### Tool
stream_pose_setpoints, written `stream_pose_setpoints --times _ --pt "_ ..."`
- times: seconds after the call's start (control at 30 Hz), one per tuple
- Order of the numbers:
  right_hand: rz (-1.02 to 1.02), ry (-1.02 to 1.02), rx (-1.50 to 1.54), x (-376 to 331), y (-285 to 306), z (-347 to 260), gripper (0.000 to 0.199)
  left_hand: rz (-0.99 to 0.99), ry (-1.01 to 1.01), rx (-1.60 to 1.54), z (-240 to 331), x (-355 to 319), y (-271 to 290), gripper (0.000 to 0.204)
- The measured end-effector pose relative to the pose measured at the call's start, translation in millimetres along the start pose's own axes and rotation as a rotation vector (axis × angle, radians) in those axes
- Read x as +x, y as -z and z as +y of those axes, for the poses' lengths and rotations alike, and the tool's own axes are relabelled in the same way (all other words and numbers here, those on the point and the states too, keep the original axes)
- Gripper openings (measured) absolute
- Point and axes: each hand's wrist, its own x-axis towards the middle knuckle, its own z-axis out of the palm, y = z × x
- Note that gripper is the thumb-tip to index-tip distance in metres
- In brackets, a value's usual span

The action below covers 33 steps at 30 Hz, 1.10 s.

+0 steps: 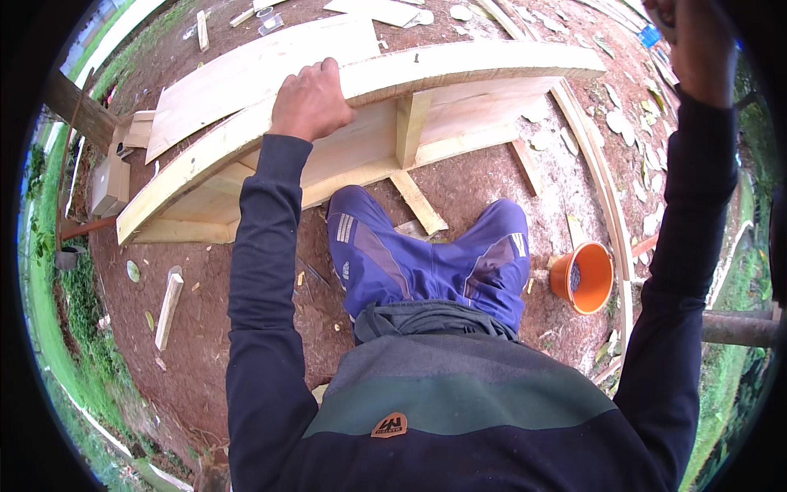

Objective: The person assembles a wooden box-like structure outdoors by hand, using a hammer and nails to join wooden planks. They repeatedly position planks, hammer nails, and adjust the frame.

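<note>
Gripping the top edge of a long pale wooden plank (459, 67), the left hand (309, 102) curls its fingers over the far side while the palm presses on the near face. That plank forms the upper rail of a light timber frame (361, 156), which stands on reddish bare earth (205, 312) straight ahead of the person's blue trousers (426, 262). An upright wooden strut (407, 131) joins the rail to the boards below it. The right hand (697, 45) is raised high at the upper right edge, well apart from the frame; its grip appears closed, though on what I cannot tell, since the edge cuts it off. An orange plastic bucket (584, 277) sits on the ground near the right knee. A short loose wood offcut (168, 307) lies on the earth to the left, and grass (74, 312) borders that side.
</note>
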Motion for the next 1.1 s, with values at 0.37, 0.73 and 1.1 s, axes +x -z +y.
stream_pose_setpoints --times 0.37,0.73,1.1 --pt "-0.245 -0.397 0.007 14 33 16 0.038 0.036 -0.025 0.008 -2 -10 -4 0.043" --pt "-0.931 -0.579 -0.612 -60 0 -7 0.042 0.108 -0.023 -0.013 -4 -24 -17 0.047" --pt "-0.944 -0.547 -0.557 -45 5 -18 0.041 0.219 -0.082 -0.028 13 -62 -22 0.034"
